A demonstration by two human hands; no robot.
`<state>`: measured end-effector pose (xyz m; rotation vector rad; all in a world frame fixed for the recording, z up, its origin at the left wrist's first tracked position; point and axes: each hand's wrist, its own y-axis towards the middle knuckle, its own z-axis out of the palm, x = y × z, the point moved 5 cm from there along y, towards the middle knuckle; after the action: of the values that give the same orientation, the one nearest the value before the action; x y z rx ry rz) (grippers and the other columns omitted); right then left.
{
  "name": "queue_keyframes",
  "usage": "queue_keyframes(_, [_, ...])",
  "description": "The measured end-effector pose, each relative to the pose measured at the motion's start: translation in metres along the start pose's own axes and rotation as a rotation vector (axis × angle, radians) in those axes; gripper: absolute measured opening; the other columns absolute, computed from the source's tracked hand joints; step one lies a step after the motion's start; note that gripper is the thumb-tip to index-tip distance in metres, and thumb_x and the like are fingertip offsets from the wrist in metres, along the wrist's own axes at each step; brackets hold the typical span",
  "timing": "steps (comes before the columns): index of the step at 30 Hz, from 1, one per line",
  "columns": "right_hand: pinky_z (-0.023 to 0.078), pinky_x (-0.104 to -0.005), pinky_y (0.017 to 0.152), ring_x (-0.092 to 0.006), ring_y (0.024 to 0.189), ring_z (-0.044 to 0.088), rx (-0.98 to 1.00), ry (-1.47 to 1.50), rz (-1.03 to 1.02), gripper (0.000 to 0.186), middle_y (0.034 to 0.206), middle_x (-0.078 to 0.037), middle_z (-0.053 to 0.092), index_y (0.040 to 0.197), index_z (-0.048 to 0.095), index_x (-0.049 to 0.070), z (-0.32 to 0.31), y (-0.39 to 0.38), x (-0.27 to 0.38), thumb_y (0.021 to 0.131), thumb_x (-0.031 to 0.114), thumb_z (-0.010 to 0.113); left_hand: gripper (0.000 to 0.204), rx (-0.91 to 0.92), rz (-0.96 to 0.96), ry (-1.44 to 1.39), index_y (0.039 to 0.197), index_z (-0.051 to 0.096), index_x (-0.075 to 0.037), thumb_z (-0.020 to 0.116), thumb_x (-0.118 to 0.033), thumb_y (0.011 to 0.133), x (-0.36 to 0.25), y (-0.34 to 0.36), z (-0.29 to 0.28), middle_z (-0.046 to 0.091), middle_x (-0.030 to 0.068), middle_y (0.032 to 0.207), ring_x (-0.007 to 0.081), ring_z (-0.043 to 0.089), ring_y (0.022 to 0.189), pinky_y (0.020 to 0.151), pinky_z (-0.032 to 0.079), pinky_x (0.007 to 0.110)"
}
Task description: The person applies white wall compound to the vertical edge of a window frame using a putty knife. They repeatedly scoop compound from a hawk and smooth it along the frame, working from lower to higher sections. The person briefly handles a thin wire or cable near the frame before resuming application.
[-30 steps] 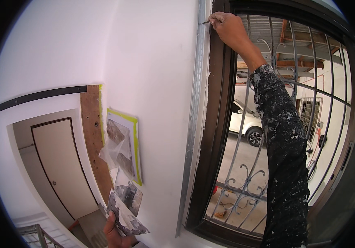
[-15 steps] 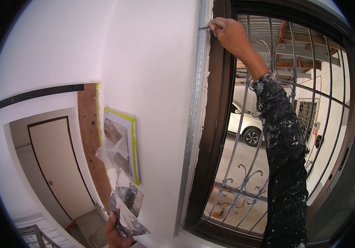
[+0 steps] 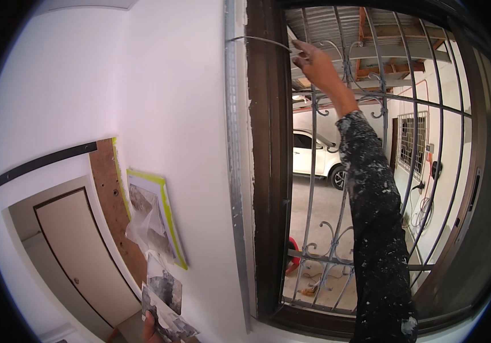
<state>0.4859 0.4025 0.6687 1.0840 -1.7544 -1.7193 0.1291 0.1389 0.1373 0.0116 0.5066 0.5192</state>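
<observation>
Up at the window frame, my right hand (image 3: 314, 60) pinches the end of a thin, dark wire-like strip (image 3: 262, 40). That strip bows across the brown window frame (image 3: 267, 171) to the metal corner bead (image 3: 232, 114) at the wall's edge. At the lower edge, my left hand (image 3: 150, 328) is partly cut off, its fingers closed on a grey-and-white blotched sheet (image 3: 168, 317). More crumpled paper and clear film (image 3: 142, 228) lie just above it, against a white panel edged in lime-yellow (image 3: 171, 223) on the wall.
Scrolled metal window bars (image 3: 313, 200) stand behind my right arm. Through them show a white car (image 3: 314, 154) and a red object (image 3: 294, 254). At left are a brown wooden board (image 3: 114, 200), a black strip (image 3: 40, 167) and a door (image 3: 74, 246).
My right hand has drawn away from the wall edge toward the bars, and a longer curved length of the strip now shows. My left hand still grips the sheet, lower in view.
</observation>
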Motion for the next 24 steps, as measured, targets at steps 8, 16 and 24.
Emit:
queue_keyframes(8, [0.054,-0.0483,0.082,-0.0423,0.098,0.066,-0.127,-0.266,-0.284,0.029,0.104,-0.022,0.067,0.117,0.054,-0.001,0.015,0.005,0.002,0.089,0.002,0.060,0.042,0.036,-0.011,0.024,0.137,0.056,-0.004,0.061,-0.023,0.099,0.001,-0.004,0.011,0.062,0.0086,0.130,0.0242,0.061,0.112,0.092,0.052,0.041])
queue_keyframes(16, [0.055,-0.0504,0.077,-0.0434,0.093,0.067,-0.164,-0.449,-0.257,0.028,0.102,-0.023,0.066,0.122,0.045,0.001,0.033,0.005,-0.003,0.095,0.005,0.049,0.035,-0.109,0.013,0.056,0.128,0.061,-0.003,0.064,-0.020,0.097,0.007,0.004,0.008,0.067,0.0060,0.113,0.0204,0.064,0.100,0.082,0.054,0.039])
queue_keyframes(24, [0.055,-0.0509,0.077,-0.0435,0.092,0.067,-0.148,-0.449,-0.270,0.023,0.102,-0.026,0.066,0.118,0.046,0.000,0.036,0.003,-0.007,0.096,0.007,0.047,0.033,-0.215,0.079,0.147,0.120,0.065,0.001,0.066,-0.021,0.096,0.008,0.008,0.015,0.067,0.0066,0.101,0.0185,0.064,0.088,0.071,0.055,0.037])
